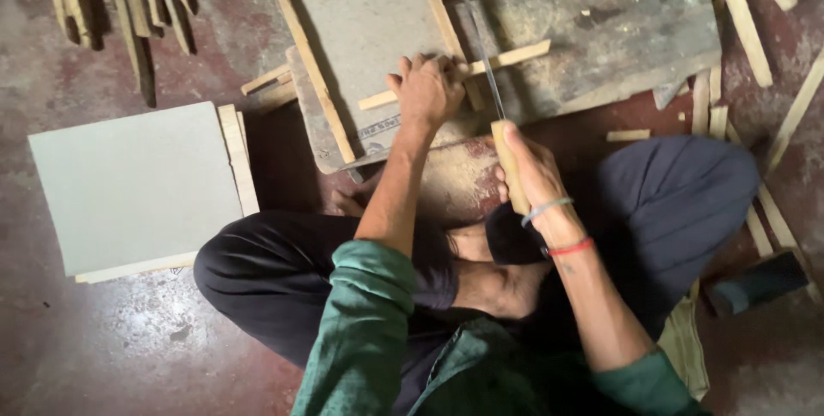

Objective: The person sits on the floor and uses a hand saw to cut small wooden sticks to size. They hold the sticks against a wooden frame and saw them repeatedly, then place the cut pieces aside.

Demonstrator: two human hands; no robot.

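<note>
The left hand [427, 90] presses flat on a thin wooden strip [455, 75] lying across a grey board [365, 30]. The right hand [528, 171] grips a handsaw [493, 103] by its wooden handle, blade meeting the strip.

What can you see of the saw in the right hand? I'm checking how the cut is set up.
The saw is a narrow hand tool with a thin, dark metal blade and a pale wooden handle. The right hand grips the handle from above, hiding most of it. The blade runs up and slightly left, crossing a light wooden strip that the left hand presses down on a grey board. Its teeth are too fine to make out.
</note>
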